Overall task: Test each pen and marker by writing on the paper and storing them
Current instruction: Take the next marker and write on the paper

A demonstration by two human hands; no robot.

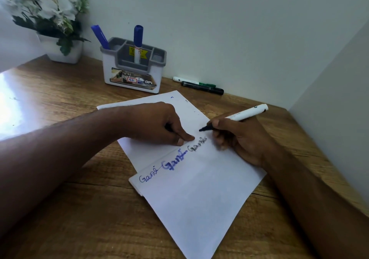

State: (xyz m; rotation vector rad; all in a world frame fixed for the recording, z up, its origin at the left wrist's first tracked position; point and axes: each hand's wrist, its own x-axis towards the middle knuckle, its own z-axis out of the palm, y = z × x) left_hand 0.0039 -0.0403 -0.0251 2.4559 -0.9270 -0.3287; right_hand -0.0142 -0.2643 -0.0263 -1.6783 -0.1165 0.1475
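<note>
A white sheet of paper [195, 195] lies on the wooden desk, with a second sheet partly under it. The same word is written on it three times: in thin blue, thick blue and black [197, 144]. My right hand [239, 139] grips a white marker [243, 115] whose black tip hovers just above the black word. My left hand [159, 125] is curled, its fingertips pressing the paper down beside the writing. A small dark thing shows inside its fingers, apparently the marker's cap. A grey-and-white pen holder [131, 73] holds a blue pen [99, 36] and a blue-capped marker [138, 39].
A green-and-white marker [191, 80] and a black marker [201, 88] lie along the back wall, right of the holder. A white pot of white flowers [63, 53] stands at the back left. Walls close the desk at the back and right.
</note>
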